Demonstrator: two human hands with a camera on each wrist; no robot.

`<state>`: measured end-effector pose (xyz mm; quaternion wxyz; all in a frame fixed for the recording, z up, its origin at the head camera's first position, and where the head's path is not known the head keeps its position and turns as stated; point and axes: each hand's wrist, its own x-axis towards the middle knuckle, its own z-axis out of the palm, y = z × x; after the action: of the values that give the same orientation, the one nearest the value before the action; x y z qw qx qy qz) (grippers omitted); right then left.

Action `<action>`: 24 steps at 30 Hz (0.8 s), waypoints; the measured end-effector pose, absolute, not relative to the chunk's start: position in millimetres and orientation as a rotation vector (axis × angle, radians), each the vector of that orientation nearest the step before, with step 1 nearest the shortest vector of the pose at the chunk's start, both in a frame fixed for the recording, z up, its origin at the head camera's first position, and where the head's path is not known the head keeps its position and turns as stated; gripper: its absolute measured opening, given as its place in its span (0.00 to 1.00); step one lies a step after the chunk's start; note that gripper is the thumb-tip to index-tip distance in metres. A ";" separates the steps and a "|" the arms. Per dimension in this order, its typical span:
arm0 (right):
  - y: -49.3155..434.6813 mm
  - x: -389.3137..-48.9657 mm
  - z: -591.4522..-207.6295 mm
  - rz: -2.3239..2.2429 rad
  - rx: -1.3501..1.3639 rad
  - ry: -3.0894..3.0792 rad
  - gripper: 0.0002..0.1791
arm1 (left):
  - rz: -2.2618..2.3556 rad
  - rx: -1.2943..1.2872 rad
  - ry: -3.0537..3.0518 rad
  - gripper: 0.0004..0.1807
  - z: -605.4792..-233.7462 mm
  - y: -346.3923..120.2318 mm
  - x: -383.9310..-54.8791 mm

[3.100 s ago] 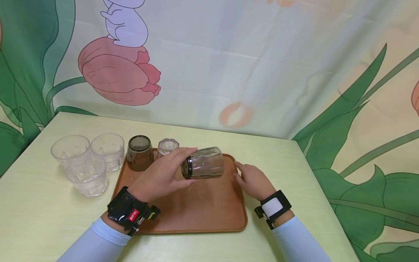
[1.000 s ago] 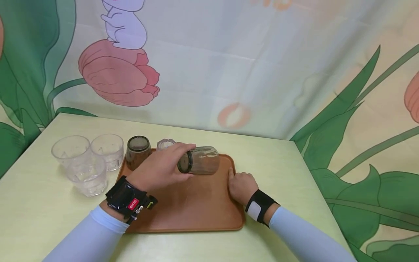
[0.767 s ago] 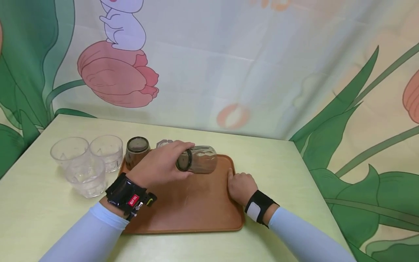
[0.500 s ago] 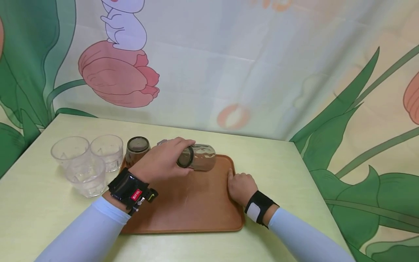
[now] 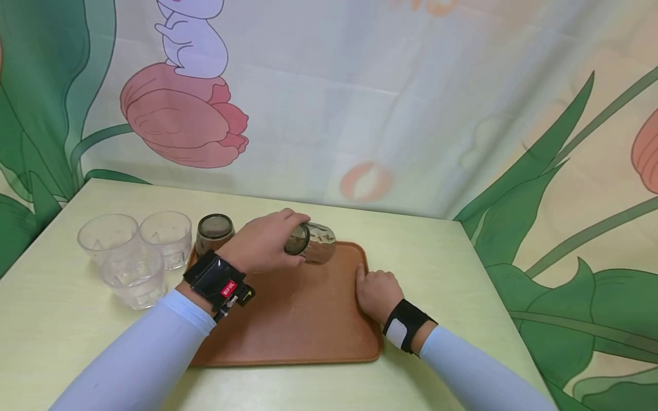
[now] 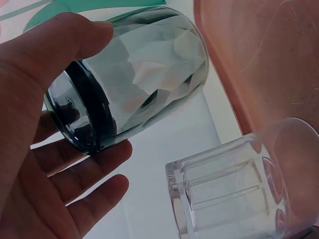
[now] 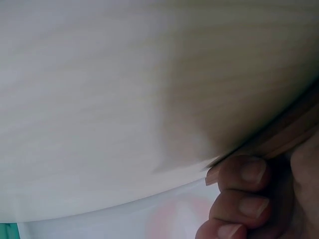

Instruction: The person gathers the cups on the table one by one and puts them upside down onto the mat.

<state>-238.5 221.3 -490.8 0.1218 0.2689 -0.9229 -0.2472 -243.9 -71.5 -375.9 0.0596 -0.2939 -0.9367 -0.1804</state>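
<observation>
My left hand (image 5: 263, 242) holds a smoky glass tumbler (image 5: 321, 244) near its dark, thick base, thumb on one side and fingers on the other. The tumbler lies tilted on its side in the air, mouth to the right, over the back of a brown tray (image 5: 313, 325). My right hand (image 5: 380, 294) grips the tray's right rim, its thumb along the edge and its fingers curled. Beside the held tumbler, the left wrist view shows a clear glass (image 6: 224, 191); in the head view my left hand hides it.
Another smoky tumbler (image 5: 215, 228) stands upside down at the tray's back left corner. Three clear glasses, a front one (image 5: 135, 279), a back left one (image 5: 105, 237) and a back right one (image 5: 167, 237), cluster upright on the pale table (image 5: 421, 251) left of the tray. A printed curtain hangs behind.
My right hand has closed onto the tray's right rim. My left hand has moved slightly backward and turned the tumbler so its base shows more, now covering the clear glass on the tray.
</observation>
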 end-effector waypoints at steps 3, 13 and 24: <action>222.1 -237.9 -490.9 -0.716 0.785 -2.674 0.21 | -0.520 -0.874 -2.878 0.44 -376.2 -66.8 -248.1; 217.2 -235.7 -485.0 -0.774 0.764 -2.737 0.22 | -0.415 -0.821 -2.926 0.46 -386.4 -61.3 -257.7; 217.8 -234.7 -485.8 -0.762 0.763 -2.719 0.22 | -0.392 -0.817 -2.928 0.45 -394.9 -57.7 -265.2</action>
<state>-234.7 217.8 -485.8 0.1080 0.2595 -0.9240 -0.2591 -265.2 -57.7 -394.9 0.0380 -0.2665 -0.9546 -0.1278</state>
